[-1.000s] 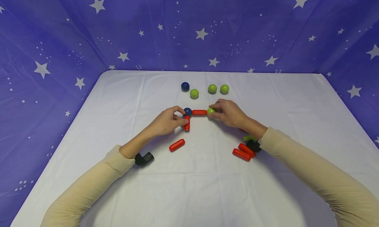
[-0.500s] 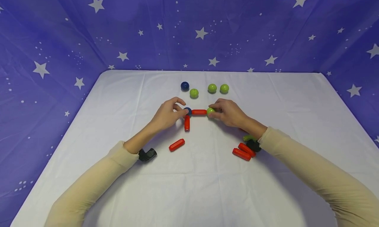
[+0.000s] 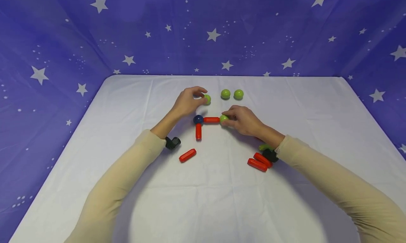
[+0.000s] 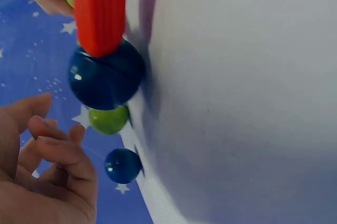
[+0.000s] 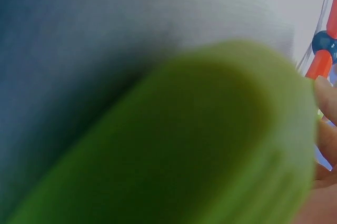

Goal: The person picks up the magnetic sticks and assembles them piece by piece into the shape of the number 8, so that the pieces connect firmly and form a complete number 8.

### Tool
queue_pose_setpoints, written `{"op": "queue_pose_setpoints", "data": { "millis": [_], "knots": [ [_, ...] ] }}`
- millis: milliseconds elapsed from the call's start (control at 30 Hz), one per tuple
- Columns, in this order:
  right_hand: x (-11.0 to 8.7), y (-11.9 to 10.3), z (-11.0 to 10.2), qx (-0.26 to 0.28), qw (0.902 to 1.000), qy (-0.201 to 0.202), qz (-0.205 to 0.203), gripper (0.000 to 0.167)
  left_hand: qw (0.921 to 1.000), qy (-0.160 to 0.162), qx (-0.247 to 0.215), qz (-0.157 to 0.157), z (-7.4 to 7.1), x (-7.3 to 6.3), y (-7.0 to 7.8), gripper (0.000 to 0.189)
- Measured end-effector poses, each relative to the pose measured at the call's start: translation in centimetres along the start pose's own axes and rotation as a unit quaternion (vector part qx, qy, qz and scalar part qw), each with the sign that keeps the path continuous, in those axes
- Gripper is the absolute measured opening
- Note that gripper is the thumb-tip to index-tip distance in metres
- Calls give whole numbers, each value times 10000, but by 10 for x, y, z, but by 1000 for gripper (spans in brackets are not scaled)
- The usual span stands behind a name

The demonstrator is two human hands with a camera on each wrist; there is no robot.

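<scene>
A joined piece lies at mid-table: a blue ball (image 3: pixel 198 119) with one red rod (image 3: pixel 211 120) to its right and another red rod (image 3: pixel 198 132) toward me. My right hand (image 3: pixel 243 120) pinches the green ball (image 3: pixel 223 120) at the right rod's far end. Beyond the piece, my left hand (image 3: pixel 189 101) reaches with loosely bent fingers close to a loose green ball (image 3: pixel 207 99). In the left wrist view, nothing is between those fingers. The second blue ball (image 4: pixel 122 166), beyond them there, is mostly hidden behind the hand in the head view.
Two more green balls (image 3: pixel 232 94) stand at the back. A loose red rod (image 3: pixel 188 155) lies in front of the joined piece. Beside the right wrist are several red rods (image 3: pixel 257 164) and a green rod (image 3: pixel 264 147), which fills much of the right wrist view, blurred.
My left hand has left the joined blue ball and moved up and away to the loose balls at the back. The right hand keeps its pinch on the green ball.
</scene>
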State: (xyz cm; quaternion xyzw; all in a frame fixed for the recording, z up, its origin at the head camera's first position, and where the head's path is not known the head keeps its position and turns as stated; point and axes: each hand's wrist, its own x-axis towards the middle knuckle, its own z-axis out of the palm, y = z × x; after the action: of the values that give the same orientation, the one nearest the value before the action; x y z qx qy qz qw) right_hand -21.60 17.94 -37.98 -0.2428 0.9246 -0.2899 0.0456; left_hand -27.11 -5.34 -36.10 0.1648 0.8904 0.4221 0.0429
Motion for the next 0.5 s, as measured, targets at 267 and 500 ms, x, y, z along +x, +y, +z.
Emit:
{"op": "queue_pose_setpoints", "data": {
  "millis": [267,500],
  "knots": [
    [0,0,1,16,10000,10,-63,42,9995,-143,246,-115,0,16,-5,41],
    [-1,0,0,51,10000,18,-52,42,9974,-394,583,-125,4,26,-6,40]
  ]
}}
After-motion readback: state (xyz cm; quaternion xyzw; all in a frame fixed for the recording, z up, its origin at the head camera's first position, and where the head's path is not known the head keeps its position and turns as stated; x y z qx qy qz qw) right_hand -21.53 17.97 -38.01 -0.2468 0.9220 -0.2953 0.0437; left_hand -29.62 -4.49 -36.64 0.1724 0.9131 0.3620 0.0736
